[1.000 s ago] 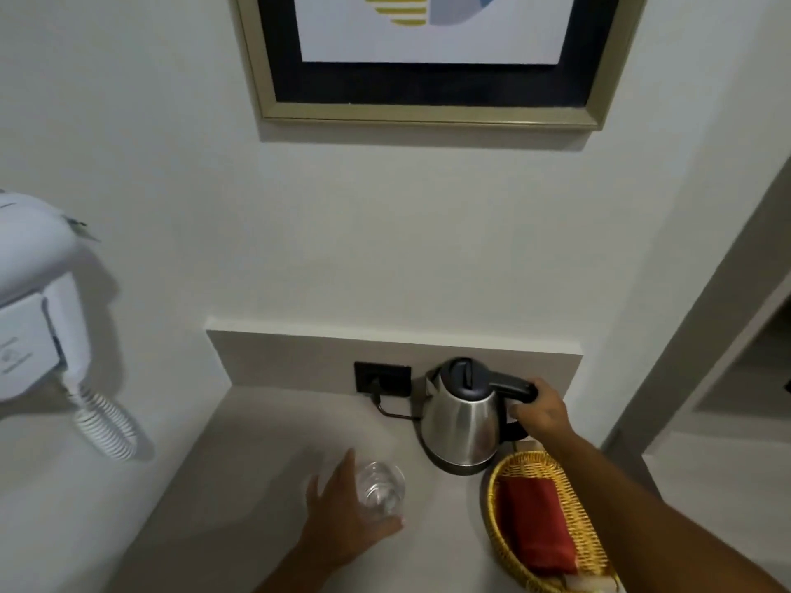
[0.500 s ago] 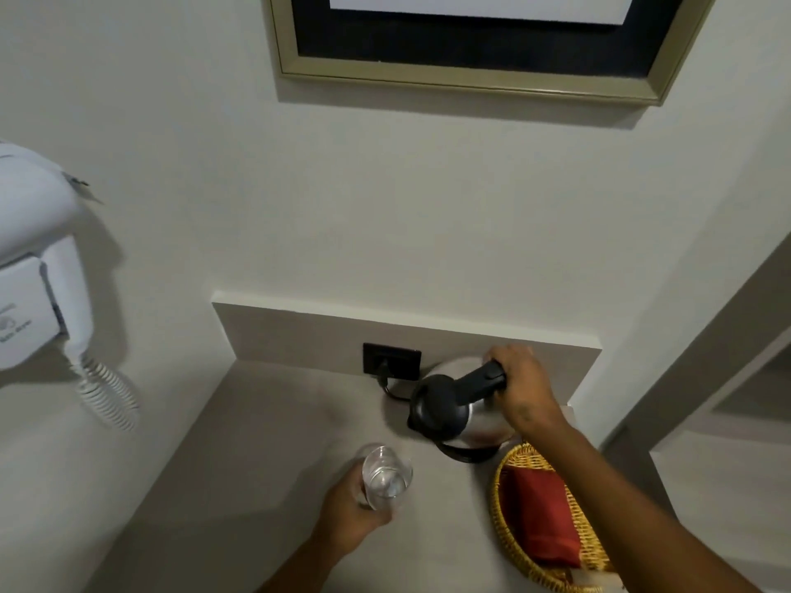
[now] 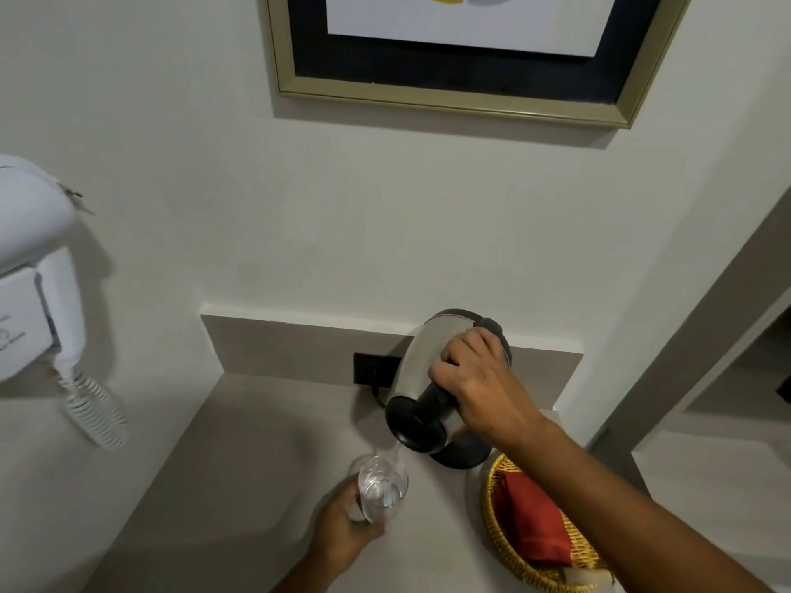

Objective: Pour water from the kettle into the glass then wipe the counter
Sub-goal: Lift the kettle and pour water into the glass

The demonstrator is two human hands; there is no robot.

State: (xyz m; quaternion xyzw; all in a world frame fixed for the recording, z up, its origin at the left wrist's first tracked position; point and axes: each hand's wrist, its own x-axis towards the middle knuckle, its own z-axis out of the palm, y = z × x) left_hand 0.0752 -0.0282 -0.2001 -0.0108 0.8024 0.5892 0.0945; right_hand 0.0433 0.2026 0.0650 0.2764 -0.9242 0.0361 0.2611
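My right hand [image 3: 475,387] grips the black handle of the steel kettle [image 3: 421,370], which is lifted off its black base [image 3: 464,455] and tipped steeply, lid end down to the left. A thin stream of water falls from its spout into the clear glass [image 3: 381,490]. My left hand [image 3: 342,537] holds that glass from the left, above the beige counter [image 3: 239,464], just below the spout. A little water lies in the glass.
A woven basket [image 3: 496,520] with a red cloth [image 3: 535,520] sits at the counter's right, under my right forearm. A black wall socket [image 3: 372,369] with a cord is behind the kettle. A white wall hair dryer [image 3: 30,267] hangs left. A framed picture [image 3: 462,53] hangs above.
The kettle was lifted off its base and tipped further over; water now runs into the glass. My left hand closed around the glass and raised it slightly.
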